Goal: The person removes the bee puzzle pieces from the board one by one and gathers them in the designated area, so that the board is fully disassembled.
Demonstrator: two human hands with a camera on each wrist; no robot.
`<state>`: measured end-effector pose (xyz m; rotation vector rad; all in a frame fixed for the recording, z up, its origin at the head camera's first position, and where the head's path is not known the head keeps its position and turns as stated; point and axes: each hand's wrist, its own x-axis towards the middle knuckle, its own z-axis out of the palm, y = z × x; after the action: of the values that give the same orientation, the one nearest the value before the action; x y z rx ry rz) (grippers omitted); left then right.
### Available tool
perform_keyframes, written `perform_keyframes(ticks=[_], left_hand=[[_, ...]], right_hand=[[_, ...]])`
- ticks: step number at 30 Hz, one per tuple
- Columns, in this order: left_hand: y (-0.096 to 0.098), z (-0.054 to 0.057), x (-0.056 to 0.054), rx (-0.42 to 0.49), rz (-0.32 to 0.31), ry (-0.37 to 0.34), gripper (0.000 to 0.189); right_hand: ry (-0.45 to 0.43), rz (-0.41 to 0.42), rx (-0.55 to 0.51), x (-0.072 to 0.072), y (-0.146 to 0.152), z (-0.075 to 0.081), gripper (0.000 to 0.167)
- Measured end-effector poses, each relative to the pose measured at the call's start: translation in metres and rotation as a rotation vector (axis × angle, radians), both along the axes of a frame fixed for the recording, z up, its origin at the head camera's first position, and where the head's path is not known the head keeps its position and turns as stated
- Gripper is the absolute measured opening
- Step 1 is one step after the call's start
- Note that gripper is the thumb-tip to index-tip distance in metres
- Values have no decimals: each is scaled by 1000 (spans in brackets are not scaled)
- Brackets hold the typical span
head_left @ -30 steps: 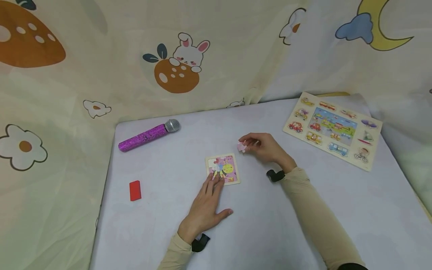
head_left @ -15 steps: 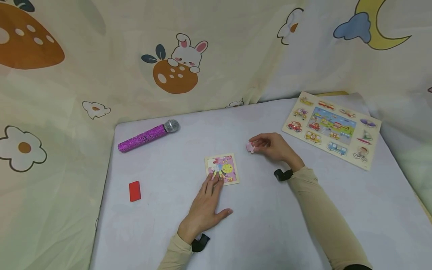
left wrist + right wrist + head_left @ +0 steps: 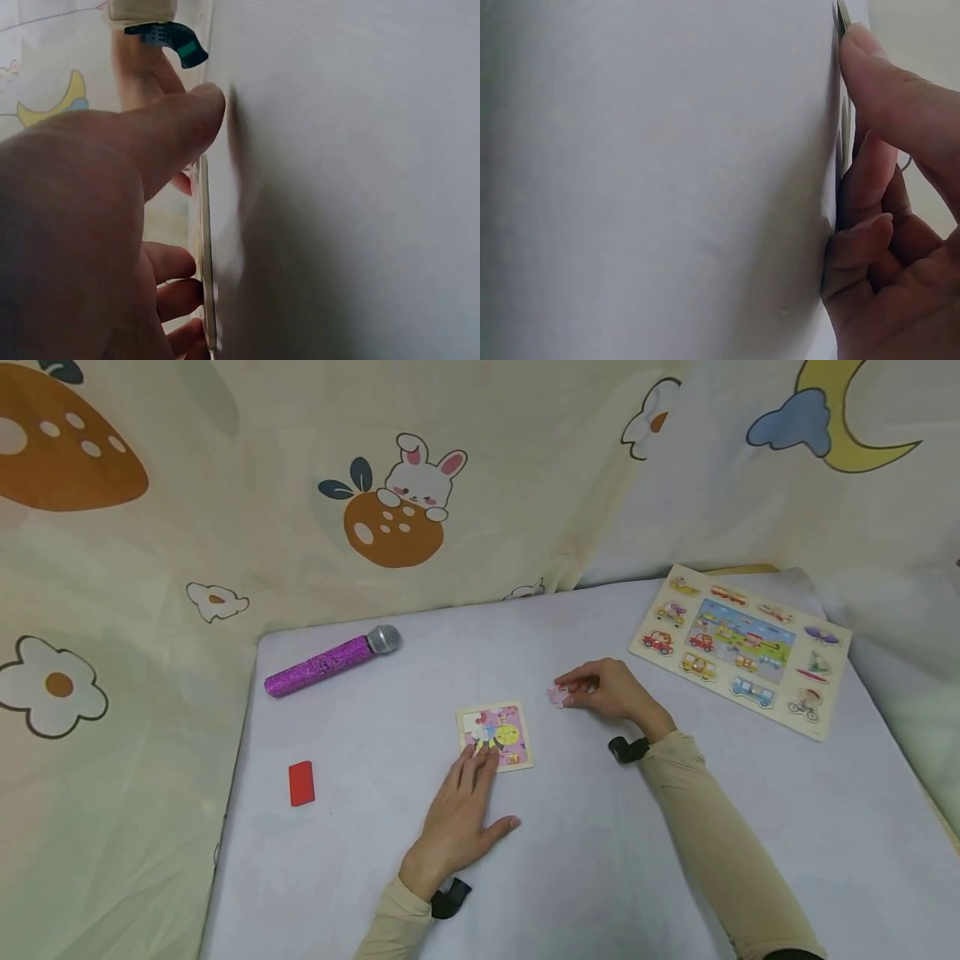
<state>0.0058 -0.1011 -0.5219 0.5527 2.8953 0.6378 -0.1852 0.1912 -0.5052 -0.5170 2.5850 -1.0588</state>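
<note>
A small square jigsaw puzzle (image 3: 508, 735) in a pale wooden frame lies mid-table in the head view, showing a pink and yellow picture. Over its lower left edge rest the fingertips of my left hand (image 3: 454, 827), fingers extended and thumb spread out to the side. To the puzzle's right, my right hand (image 3: 604, 690) pinches a pink puzzle piece (image 3: 556, 695) between thumb and fingertips, low over the white cloth. In the right wrist view the thumb (image 3: 866, 52) is at the piece's thin edge. From the left wrist, the puzzle's frame (image 3: 208, 255) appears edge-on beside the fingers.
A wooden vehicle puzzle board (image 3: 738, 647) lies at the back right. At the back left is a purple glittery microphone (image 3: 330, 663), and a red block (image 3: 302, 783) sits nearer on the left. A patterned curtain (image 3: 510, 468) hangs behind the table.
My right hand has moved a little to the right with the pink piece, farther from the framed puzzle, then stayed about there. My left hand has kept its place on the puzzle.
</note>
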Motion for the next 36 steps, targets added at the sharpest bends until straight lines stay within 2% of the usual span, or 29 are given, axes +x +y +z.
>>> perform_keyframes(ticks=[7,19,24,30,36], left_hand=[[7,1,-1,-66,23,75,95],[9,-2,-1,-67,34,121,94],[8,-1,-1,-65,36,115,95],[8,1,0,-69,45,89,93],[7,2,-1,-74,42,88,93]], right_hand=[[18,11,-12,-1,0,-2,36],[47,8,-39,3,-5,2,40],[78,1,-86,10,-26,7,34],[107,96,-108,18,-65,10,30],[102,162,-52,24,-94,9,26]])
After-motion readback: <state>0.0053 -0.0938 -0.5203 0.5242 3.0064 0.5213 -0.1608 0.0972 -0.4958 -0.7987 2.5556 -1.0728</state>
